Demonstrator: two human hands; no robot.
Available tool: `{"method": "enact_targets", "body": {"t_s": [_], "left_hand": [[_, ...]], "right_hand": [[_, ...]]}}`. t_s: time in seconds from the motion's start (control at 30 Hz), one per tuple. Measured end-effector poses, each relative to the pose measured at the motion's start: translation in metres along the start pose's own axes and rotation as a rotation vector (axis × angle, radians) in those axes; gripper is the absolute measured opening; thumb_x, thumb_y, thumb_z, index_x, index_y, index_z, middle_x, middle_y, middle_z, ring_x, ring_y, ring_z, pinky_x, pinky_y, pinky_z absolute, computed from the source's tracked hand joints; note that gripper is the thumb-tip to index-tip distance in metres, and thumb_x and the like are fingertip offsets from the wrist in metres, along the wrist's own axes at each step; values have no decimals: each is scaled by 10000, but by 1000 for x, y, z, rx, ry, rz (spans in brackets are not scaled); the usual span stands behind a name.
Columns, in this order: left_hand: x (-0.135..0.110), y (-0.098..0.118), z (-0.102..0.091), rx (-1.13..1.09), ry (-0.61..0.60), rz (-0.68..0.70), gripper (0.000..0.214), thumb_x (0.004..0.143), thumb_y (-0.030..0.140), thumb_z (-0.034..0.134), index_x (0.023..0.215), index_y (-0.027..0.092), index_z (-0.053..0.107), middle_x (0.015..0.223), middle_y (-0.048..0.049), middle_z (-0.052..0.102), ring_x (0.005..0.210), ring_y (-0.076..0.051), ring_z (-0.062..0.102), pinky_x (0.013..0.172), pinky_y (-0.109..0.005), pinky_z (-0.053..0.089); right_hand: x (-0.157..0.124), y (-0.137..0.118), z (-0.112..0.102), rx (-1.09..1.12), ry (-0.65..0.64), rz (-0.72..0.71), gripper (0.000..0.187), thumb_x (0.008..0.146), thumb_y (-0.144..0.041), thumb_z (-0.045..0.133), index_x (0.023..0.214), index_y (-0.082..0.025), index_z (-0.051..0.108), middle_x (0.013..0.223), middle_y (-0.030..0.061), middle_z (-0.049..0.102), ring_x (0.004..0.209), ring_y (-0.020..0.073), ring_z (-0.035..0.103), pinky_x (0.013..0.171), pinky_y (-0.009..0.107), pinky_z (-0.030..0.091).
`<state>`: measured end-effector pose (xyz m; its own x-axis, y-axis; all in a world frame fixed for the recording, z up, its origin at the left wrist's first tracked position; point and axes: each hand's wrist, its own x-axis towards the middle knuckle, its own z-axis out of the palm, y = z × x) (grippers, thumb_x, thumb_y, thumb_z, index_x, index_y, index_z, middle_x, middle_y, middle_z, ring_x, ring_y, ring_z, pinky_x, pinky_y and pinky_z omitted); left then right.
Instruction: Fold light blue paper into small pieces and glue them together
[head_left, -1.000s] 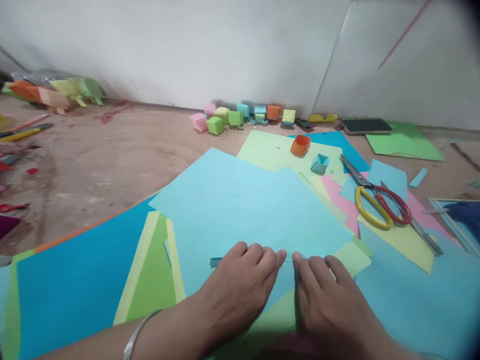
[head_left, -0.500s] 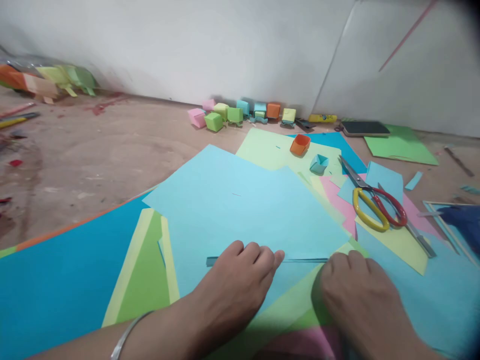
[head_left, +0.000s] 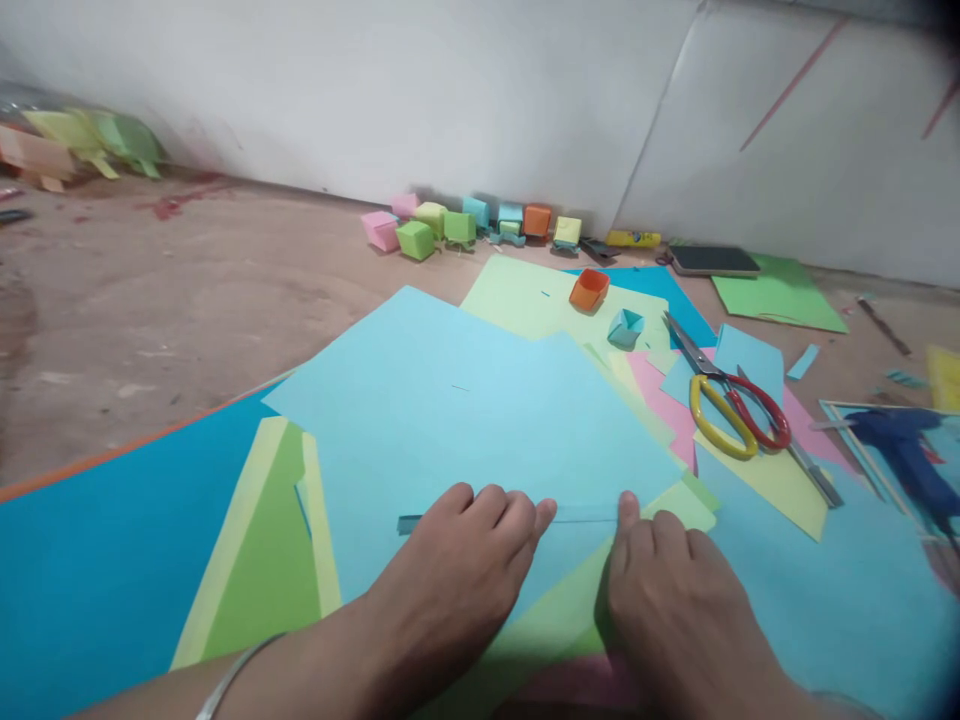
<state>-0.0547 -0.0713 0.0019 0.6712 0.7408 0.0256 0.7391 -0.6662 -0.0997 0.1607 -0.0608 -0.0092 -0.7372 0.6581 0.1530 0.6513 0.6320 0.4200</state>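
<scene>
Our left hand (head_left: 457,565) lay flat and holding nothing, with its straight fingers pressing down on the folded edge (head_left: 581,516) of the light blue sheet (head_left: 465,400). Our right hand (head_left: 667,595) sat just beside it at 3 o'clock with one fingertip on the same edge. Its other fingers were curled under, so we could not tell whether it pinched the paper or only pressed it. The fold ran across us from 9 to 3 o'clock. The left hand covered its middle and the right hand its 3 o'clock end, while the rest of the sheet stretched away toward 12 o'clock over other coloured paper. At 2 o'clock from the right hand, well apart, lay the scissors (head_left: 724,405). Farther out, near 1 o'clock, stood a small orange paper box (head_left: 589,288) and a small blue paper box (head_left: 625,327), both open on top and seemingly empty. A row of paper cubes (head_left: 465,222) lined the wall at 12 o'clock.
</scene>
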Motion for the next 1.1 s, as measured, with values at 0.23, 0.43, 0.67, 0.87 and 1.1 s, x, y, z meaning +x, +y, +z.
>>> {"method": "enact_targets", "body": {"t_s": [0.23,0.43,0.67,0.87,1.1], "left_hand": [[0,-1,-2,-5,20,-5,453,835,59,460,1284,97,512,834,-52,611,665,-189,515,535,-325,309],[2,2,-3,-76,-12,-37,366,887,121,487,1252,110,512,831,-35,591,681,-193,499,537,-335,318],[-5,-24,-6,-100,-21,-122,73,920,130,526,913,170,586,764,-12,578,662,-198,492,571,-343,349],[-29,-36,-8,-109,82,-159,218,967,122,424,854,166,606,774,-31,601,690,-196,504,607,-333,367],[-42,-29,0,-90,164,-264,314,981,109,318,906,131,622,818,-80,595,741,-219,501,653,-355,433]], "right_hand": [[-5,13,-18,-30,-102,33,198,627,39,562,581,-150,602,485,73,455,480,209,433,414,316,277],[16,7,-16,203,216,-108,307,805,-38,457,1042,-73,650,1013,188,667,919,310,565,706,409,492],[28,-6,19,335,350,-183,323,819,61,435,1108,74,578,979,236,635,843,297,558,696,422,512],[28,-4,13,322,370,-187,332,805,68,468,1122,92,564,943,236,626,778,283,544,638,407,491],[29,-1,14,336,370,-242,391,844,48,409,1211,16,541,893,174,624,748,249,527,601,359,426]]}}
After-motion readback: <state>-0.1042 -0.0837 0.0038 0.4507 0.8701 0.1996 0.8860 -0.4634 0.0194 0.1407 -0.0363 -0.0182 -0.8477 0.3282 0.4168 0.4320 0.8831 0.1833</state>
